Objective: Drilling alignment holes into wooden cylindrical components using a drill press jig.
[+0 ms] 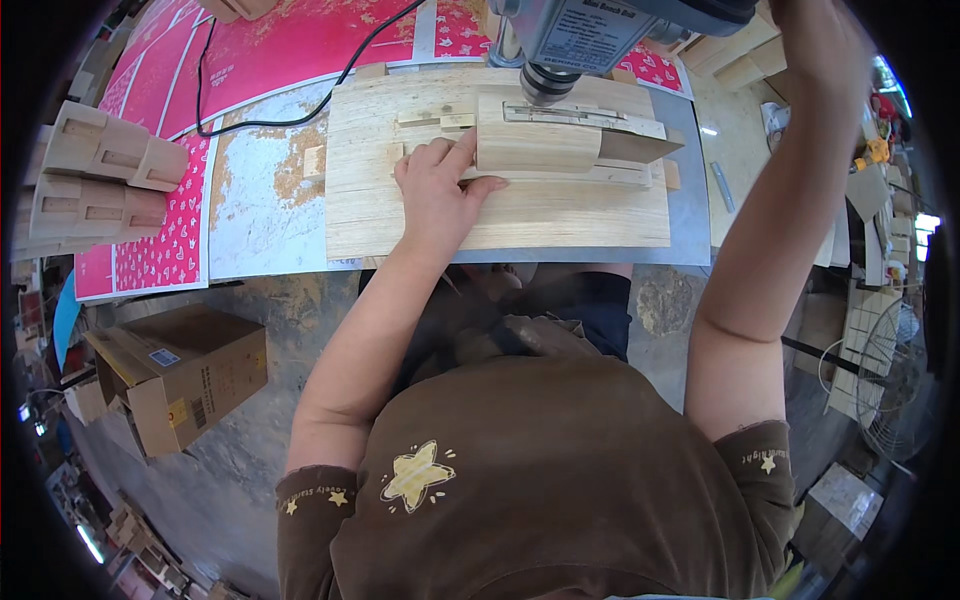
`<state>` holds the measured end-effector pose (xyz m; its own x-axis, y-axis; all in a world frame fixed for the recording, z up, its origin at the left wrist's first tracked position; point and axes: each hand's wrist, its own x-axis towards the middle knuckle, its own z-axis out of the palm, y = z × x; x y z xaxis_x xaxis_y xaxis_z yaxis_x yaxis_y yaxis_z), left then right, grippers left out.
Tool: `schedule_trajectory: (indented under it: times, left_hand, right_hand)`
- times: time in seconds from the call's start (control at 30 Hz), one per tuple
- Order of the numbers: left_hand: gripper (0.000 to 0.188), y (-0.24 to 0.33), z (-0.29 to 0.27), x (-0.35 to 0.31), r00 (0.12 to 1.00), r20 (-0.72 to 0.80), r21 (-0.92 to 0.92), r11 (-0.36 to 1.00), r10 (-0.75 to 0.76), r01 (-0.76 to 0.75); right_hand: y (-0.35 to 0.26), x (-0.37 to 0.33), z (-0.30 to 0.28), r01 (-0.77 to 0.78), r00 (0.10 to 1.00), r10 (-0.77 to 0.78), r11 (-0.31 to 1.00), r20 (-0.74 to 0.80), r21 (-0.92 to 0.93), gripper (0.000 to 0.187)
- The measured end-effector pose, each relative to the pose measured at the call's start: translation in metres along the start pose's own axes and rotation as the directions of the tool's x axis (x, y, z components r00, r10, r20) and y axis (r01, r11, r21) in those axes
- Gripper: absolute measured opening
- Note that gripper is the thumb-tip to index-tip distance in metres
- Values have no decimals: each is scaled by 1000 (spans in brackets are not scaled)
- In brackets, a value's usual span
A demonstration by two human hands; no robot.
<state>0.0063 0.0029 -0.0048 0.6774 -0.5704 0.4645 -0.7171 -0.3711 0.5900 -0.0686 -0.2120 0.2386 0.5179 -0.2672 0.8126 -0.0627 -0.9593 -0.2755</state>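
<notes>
The desk (690, 215) carries a flat wooden board (400, 215) directly under the fingers (440, 155); red printed sheets (160, 250) and stacked wooden blocks (95, 175) lie left of them.

Left hand (437, 195): palm down, flat, fingers pointing away from the body; thumb stretched out to its right side, the other fingers held close together and slightly curled. Wrist straight, forearm bare, running back and down to a bent elbow close to the torso.

Right hand (815, 40): raised high and forward, reaching up toward the top edge of view (fingers cut off there, so grip cannot be read). Forearm bare, steeply upright; elbow bent below it, out to the right.
</notes>
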Motion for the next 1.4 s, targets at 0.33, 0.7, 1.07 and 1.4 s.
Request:
schedule_trajectory:
  times: [0.33,0.7,1.07,1.4]
  left_hand:
    - [56,-2,0,-3,999,-13,17,999,42,-41]
    - [63,-10,4,-8,999,49,46,999,-1,-2]
    - [48,2,-4,9,976,120,-327,921,-182,212]
    - [37,-3,-4,16,989,125,-349,930,-77,116]
  right_hand:
    - [-12,-149,24,-39,990,88,924,-114,381,7]
    - [-10,-127,25,191,974,-155,952,-164,240,10]
    - [4,18,36,-297,952,306,915,9,275,22]
    - [28,-154,26,122,826,-41,987,563,-108,69]
